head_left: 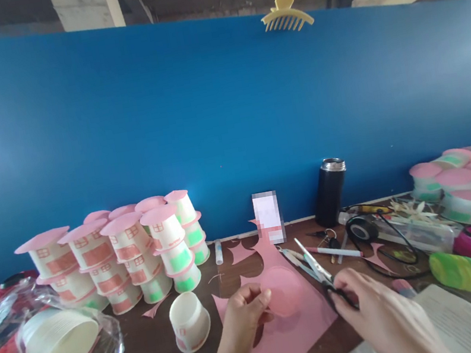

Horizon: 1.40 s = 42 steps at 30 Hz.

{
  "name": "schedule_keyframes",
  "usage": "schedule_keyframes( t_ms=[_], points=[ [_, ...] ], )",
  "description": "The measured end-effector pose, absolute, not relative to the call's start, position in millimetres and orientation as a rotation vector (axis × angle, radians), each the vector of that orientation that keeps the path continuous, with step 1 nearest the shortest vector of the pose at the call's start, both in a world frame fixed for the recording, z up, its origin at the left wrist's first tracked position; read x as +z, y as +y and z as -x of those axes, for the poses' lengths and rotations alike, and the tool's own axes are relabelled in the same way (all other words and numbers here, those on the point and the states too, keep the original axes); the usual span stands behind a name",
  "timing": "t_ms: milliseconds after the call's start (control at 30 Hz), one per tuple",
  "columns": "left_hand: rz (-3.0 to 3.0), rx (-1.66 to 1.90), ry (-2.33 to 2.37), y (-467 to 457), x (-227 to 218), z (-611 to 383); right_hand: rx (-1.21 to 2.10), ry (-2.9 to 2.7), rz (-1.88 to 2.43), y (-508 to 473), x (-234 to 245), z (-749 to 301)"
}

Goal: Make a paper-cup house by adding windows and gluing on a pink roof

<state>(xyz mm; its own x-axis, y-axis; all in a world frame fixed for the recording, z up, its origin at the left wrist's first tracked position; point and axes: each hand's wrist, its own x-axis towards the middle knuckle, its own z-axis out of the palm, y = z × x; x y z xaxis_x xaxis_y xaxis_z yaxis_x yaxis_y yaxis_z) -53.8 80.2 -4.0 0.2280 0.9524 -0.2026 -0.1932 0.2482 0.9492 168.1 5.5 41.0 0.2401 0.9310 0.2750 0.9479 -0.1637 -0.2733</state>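
Observation:
My left hand (243, 314) pinches a round pink paper disc (284, 290) at its left edge, holding it over a larger pink paper sheet (289, 336) on the dark wooden table. My right hand (373, 313) grips the black handles of a pair of scissors (316, 268), whose blades point up and left and stand slightly apart beside the disc. A single white paper cup (190, 321) sits upside down just left of my left hand.
Stacked paper cups with pink lids (117, 253) fill the left back. A bagged cup stack (59, 341) lies at left. A black flask (330, 190), tape roll (362, 230), pens, keys and more lidded cups (463, 186) sit at right. A blue board (226, 118) backs the table.

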Motion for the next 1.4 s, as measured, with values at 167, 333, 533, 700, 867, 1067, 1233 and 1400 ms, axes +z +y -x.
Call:
schedule_keyframes(
  t_ms=[167,333,533,700,867,1067,1233,1400],
  points=[
    [-1.003,0.968,1.044,80,-8,54,-0.11,-1.656,2.355,13,44,-197],
    [-1.128,0.995,0.974,80,-13,53,-0.246,-1.627,2.338,18,40,-197],
    [-1.166,1.008,1.016,75,0,52,0.265,-1.68,2.056,13,32,-164],
    [-1.167,1.015,0.983,70,9,50,0.68,-1.485,1.65,14,19,-145],
    [-1.266,0.946,0.951,67,9,48,1.065,-1.372,1.527,18,15,-136],
    [-1.979,1.079,1.072,53,18,52,1.007,-1.242,1.495,19,14,-134],
    [-2.527,0.935,0.915,41,12,50,1.138,-1.112,1.4,23,12,-136],
    [-2.679,1.004,0.977,41,12,48,1.221,-1.062,1.384,24,14,-132]
  ],
)
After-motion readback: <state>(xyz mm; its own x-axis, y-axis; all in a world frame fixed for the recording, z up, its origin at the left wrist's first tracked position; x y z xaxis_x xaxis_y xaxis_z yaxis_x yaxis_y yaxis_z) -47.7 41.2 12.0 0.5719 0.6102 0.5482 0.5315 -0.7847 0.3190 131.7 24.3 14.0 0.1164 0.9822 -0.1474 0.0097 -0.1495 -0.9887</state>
